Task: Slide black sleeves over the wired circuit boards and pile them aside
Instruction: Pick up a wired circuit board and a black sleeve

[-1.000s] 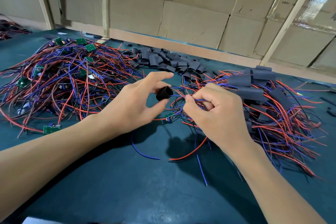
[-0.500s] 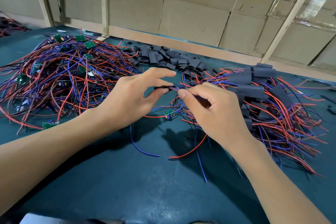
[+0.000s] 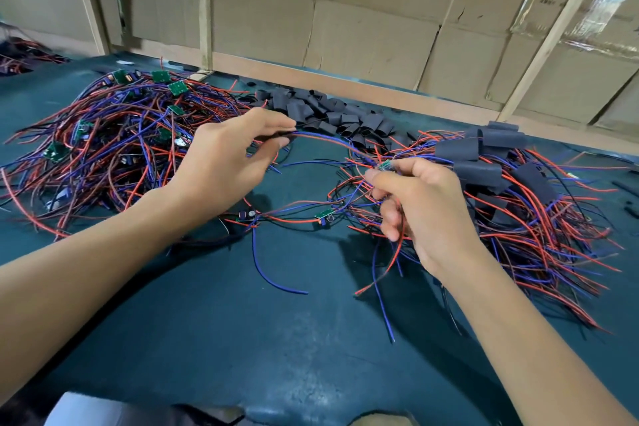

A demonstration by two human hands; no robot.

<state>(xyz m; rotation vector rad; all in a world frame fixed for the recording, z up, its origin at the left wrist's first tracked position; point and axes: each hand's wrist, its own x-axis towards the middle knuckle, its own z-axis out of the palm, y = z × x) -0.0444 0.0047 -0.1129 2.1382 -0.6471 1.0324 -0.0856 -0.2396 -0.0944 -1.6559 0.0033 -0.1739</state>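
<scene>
Nearest, the right hand [image 3: 425, 204] pinches a small green circuit board [image 3: 386, 165] by its edge, its wires trailing over the dark surface [image 3: 242, 339], apparently steadying it as the sleeve's target. Further out, the left hand [image 3: 228, 162] pinches a flattened black sleeve [image 3: 276, 138] threaded on the red and blue leads. Beyond lies the pile of loose sleeves [image 3: 332, 111], within reach.

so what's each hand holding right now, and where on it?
Left hand pinches the black sleeve, flattened, between thumb and fingers, wires threaded through it. Right hand grips the wires right beside the small green board.
</scene>
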